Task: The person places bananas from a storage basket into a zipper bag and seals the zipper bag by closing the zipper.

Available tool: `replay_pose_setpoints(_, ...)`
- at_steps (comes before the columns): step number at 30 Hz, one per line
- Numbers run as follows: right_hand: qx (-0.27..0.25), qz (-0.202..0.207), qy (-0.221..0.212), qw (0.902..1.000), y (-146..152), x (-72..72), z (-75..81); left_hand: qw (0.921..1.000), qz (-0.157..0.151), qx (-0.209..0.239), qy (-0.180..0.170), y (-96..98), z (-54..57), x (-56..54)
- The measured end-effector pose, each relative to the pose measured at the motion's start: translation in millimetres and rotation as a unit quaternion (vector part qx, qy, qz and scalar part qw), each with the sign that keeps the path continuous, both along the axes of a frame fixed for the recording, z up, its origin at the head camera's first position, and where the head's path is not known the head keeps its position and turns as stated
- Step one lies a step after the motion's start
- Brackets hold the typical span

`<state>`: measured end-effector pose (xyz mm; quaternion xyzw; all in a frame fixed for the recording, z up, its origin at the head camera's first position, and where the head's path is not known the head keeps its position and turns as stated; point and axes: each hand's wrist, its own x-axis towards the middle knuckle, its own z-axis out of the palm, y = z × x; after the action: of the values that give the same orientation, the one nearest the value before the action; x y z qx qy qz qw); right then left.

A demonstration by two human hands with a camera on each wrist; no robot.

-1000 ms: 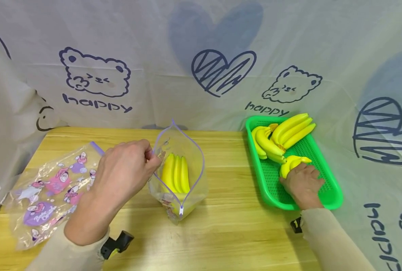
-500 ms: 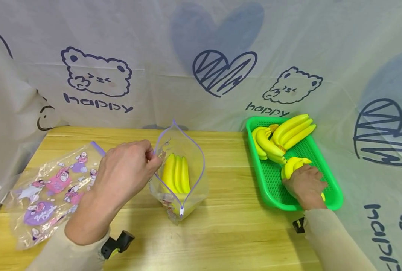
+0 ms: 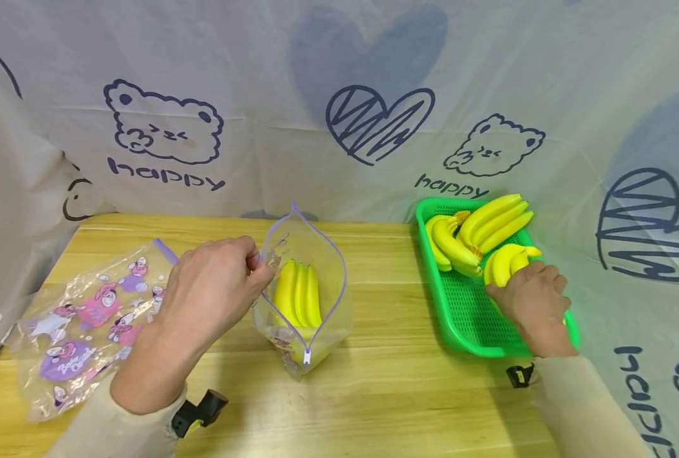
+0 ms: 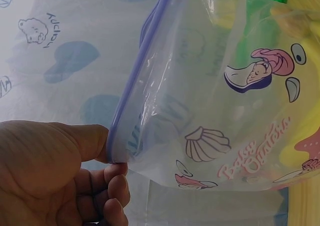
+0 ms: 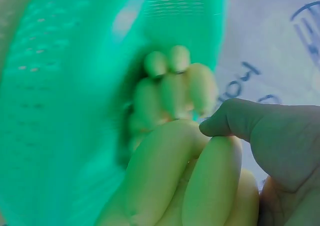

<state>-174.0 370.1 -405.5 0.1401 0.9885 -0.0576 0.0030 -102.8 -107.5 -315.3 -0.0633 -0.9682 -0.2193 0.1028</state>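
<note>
My left hand (image 3: pixel 210 286) pinches the purple-edged rim of a clear zip bag (image 3: pixel 336 321), which stands with its mouth spread. Inside the bag is a bunch of yellow bananas (image 3: pixel 298 296). In the left wrist view the thumb and fingers (image 4: pixel 92 141) hold the corner of the purple zip strip. My right hand (image 3: pixel 536 305) grips another banana bunch (image 3: pixel 505 262) at the green basket, its thumb pressed near the joined end in the right wrist view. The fingers under this bunch are mostly hidden, and I cannot tell whether it touches the basket floor.
More banana bunches (image 3: pixel 495 219) lie at the far end of the green basket (image 3: pixel 439 305). A second printed zip bag (image 3: pixel 88 337) lies flat on the wooden table (image 3: pixel 374 394) at left. A printed cloth (image 3: pixel 271 140) hangs behind the table.
My right hand has closed round the banana bunch and moved it up and to the right in the head view. My left hand and the bag have stayed almost still.
</note>
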Motion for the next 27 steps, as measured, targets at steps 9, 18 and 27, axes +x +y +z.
replay_pose_setpoints(9,0.031,0.115,0.186,0.9752,-55,10.0,33.0,1.0,0.0,0.0,-0.004,0.2,-0.3,1.4)
replay_pose_setpoints(18,-0.001,0.208,0.201,0.9573,-113,17.3,58.4,1.0,-0.003,0.004,-0.002,1.4,-1.5,2.7)
replay_pose_setpoints(27,-0.062,0.189,0.097,0.9751,-149,31.1,88.8,1.0,-0.005,0.006,-0.001,1.8,-0.6,4.0)
